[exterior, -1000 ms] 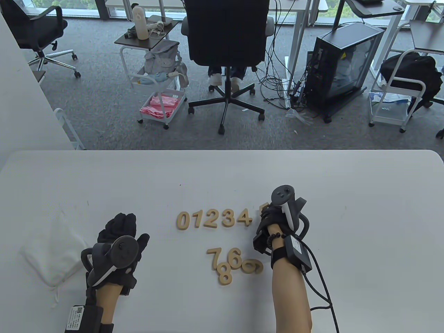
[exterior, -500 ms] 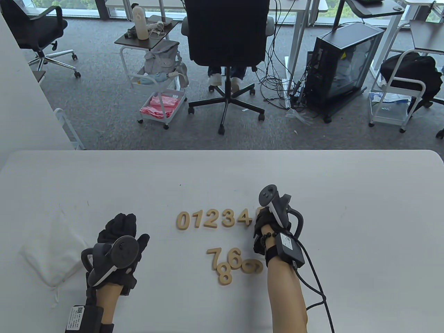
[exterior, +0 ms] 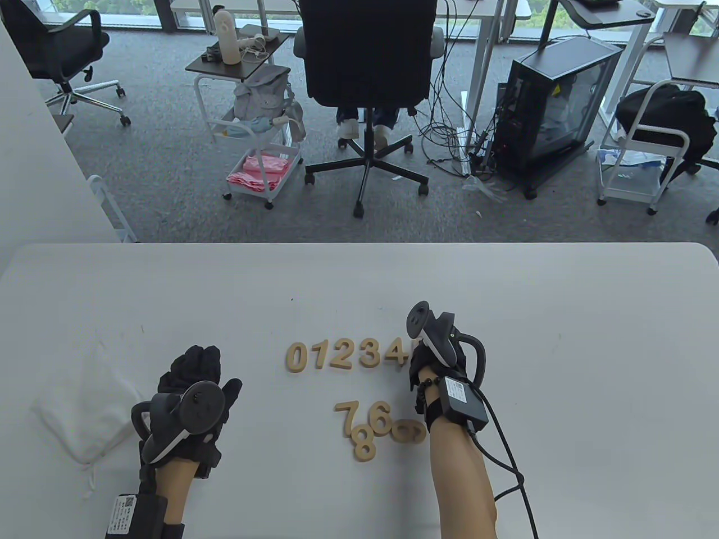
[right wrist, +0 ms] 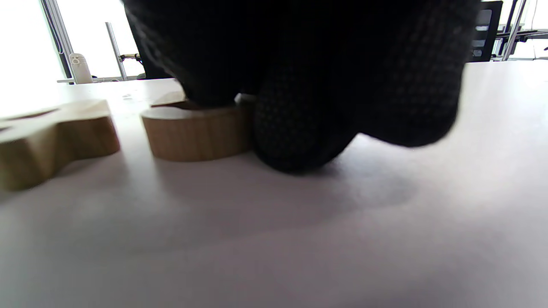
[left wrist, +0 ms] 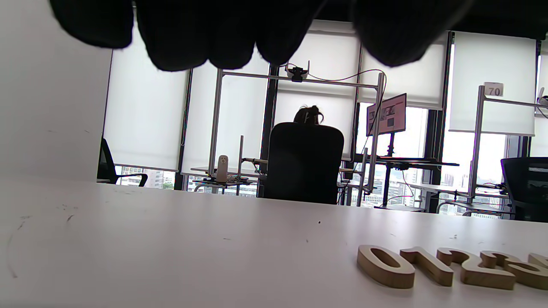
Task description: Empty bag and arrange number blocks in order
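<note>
Light source: daylight from the windows (left wrist: 145, 124) at the far wall; blinds glow white, blown out.
Table view: bright, even, sharp; table (exterior: 561, 314) near-white, only soft faint shadows under the number blocks (exterior: 348, 355).
Distortion: wide-angle bend at table view edges; table's far edge curves at the corners.
Left wrist view: backlit; gloved fingers (left wrist: 205, 38) pure silhouette, no detail.
Right wrist view: right hand (right wrist: 308, 85) close and dark, glove weave visible low down; foreground table soft, top-left corner overexposed.
</note>
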Demonstrator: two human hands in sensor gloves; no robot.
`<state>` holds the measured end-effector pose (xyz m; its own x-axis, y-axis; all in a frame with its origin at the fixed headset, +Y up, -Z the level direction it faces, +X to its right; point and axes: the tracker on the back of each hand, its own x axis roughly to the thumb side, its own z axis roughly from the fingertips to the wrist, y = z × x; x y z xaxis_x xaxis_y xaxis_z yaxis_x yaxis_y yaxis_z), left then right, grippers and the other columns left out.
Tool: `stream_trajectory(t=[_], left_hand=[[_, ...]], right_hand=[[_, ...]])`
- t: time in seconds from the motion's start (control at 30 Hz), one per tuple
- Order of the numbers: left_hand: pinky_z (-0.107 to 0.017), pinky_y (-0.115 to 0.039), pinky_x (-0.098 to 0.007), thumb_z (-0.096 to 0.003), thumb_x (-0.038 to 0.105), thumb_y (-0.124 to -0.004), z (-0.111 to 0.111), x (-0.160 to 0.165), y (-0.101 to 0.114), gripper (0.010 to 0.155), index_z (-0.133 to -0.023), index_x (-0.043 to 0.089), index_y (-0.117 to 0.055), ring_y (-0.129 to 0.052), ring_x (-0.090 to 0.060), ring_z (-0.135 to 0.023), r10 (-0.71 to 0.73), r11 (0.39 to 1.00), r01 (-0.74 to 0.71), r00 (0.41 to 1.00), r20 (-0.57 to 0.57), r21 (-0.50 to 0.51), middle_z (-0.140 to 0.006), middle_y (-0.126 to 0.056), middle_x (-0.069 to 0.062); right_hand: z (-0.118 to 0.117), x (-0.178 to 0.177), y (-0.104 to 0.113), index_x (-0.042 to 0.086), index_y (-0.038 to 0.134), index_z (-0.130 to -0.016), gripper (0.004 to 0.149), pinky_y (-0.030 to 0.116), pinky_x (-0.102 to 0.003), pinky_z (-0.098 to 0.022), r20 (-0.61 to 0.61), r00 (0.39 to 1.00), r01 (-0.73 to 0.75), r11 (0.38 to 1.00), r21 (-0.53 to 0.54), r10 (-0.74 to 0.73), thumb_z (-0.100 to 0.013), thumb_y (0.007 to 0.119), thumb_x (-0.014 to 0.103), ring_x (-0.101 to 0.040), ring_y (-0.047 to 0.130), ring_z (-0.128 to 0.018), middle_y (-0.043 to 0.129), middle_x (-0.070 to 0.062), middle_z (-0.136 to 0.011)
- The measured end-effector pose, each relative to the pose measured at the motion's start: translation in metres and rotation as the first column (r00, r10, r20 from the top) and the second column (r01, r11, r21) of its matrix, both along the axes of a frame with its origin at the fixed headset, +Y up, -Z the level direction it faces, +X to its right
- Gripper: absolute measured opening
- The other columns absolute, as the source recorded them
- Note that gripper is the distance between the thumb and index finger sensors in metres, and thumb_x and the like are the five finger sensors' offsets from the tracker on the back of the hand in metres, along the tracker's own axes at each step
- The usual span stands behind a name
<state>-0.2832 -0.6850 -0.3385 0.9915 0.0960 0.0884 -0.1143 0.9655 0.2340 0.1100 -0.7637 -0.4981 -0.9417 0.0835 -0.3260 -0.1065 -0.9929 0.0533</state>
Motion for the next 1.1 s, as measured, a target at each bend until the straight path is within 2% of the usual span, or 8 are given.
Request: stream_trajectory(t=[0.1, 0.23, 0.43, 0.67, 0.83, 1.0, 1.1], left_hand=[[-0.065, -0.062, -0.073, -0.052, 0.049, -0.071, 0.0, 0.0, 0.0, 0.073, -0.109, 0.004, -0.06, -0.072, -0.057, -0.097, 0.003, 1.0, -0.003, 1.0, 0.0, -0.001, -0.109, -0.058, -0.031], [-0.065, -0.062, -0.073, -0.052, 0.049, -0.072, 0.0, 0.0, 0.0, 0.073, -0.109, 0.004, -0.06, -0.072, -0.058, -0.097, 0.002, 1.0, -0.002, 1.0, 0.004, 0.001, -0.109, -0.058, -0.031], [-0.065, -0.062, -0.073, -0.0519, 0.049, -0.072, 0.0, 0.002, 0.0, 0.073, -0.109, 0.004, -0.06, -0.072, -0.057, -0.097, -0.001, 1.0, 0.001, 1.0, 0.013, 0.003, -0.109, -0.058, -0.031], [-0.065, -0.062, -0.073, -0.0518, 0.049, -0.072, 0.0, 0.002, -0.001, 0.074, -0.109, 0.004, -0.06, -0.072, -0.058, -0.097, -0.004, 1.0, 0.004, 1.0, 0.017, 0.002, -0.109, -0.058, -0.031], [-0.065, -0.062, -0.073, -0.0518, 0.049, -0.072, 0.0, 0.003, -0.001, 0.074, -0.108, 0.004, -0.06, -0.072, -0.058, -0.097, -0.01, 1.0, 0.01, 1.0, 0.014, 0.0, -0.109, -0.058, -0.031], [-0.065, -0.062, -0.073, -0.0519, 0.049, -0.072, 0.0, 0.004, -0.001, 0.074, -0.109, 0.004, -0.06, -0.072, -0.058, -0.097, -0.018, 1.0, 0.017, 1.0, 0.015, 0.005, -0.109, -0.058, -0.031], [-0.065, -0.062, -0.073, -0.0518, 0.049, -0.072, 0.0, 0.004, -0.001, 0.074, -0.108, 0.004, -0.06, -0.072, -0.058, -0.097, -0.025, 1.0, 0.025, 1.0, 0.016, 0.004, -0.109, -0.058, -0.031]], right_hand=[[0.004, 0.002, 0.004, 0.001, 0.086, -0.086, 0.048, 0.102, -0.036, -0.029, 0.005, 0.999, 0.052, 0.999, -0.017, -0.052, -0.049, 0.084, 0.031, -0.021, 0.111, -0.042, 0.095, -0.022, -0.071], [0.014, 0.005, 0.017, -0.001, 0.08, -0.093, 0.055, 0.099, -0.041, -0.035, -0.039, 0.993, 0.11, 0.994, 0.023, -0.109, -0.05, 0.081, 0.034, -0.027, 0.108, -0.048, 0.089, -0.025, -0.079], [0.051, 0.012, 0.045, 0.001, 0.072, -0.099, 0.059, 0.09, -0.053, -0.048, -0.202, 0.954, 0.242, 0.966, 0.089, -0.22, -0.052, 0.078, 0.036, -0.04, 0.099, -0.066, 0.077, -0.029, -0.093], [0.097, 0.013, 0.06, 0.005, 0.066, -0.104, 0.062, 0.077, -0.064, -0.06, -0.42, 0.863, 0.33, 0.943, 0.047, -0.281, -0.053, 0.077, 0.039, -0.054, 0.083, -0.083, 0.067, -0.028, -0.103], [0.121, 0.004, 0.065, 0.007, 0.064, -0.106, 0.064, 0.072, -0.067, -0.064, -0.54, 0.806, 0.333, 0.94, 0.077, -0.242, -0.052, 0.081, 0.036, -0.056, 0.077, -0.088, 0.064, -0.027, -0.106], [0.136, -0.013, 0.067, 0.009, 0.059, -0.108, 0.07, 0.065, -0.069, -0.068, -0.656, 0.744, 0.24, 0.967, 0.087, -0.126, -0.05, 0.084, 0.037, -0.058, 0.068, -0.094, 0.057, -0.025, -0.111], [0.138, -0.023, 0.066, 0.011, 0.057, -0.109, 0.071, 0.061, -0.07, -0.07, -0.705, 0.702, 0.212, 0.975, 0.065, -0.105, -0.049, 0.084, 0.038, -0.058, 0.064, -0.097, 0.054, -0.023, -0.113]])
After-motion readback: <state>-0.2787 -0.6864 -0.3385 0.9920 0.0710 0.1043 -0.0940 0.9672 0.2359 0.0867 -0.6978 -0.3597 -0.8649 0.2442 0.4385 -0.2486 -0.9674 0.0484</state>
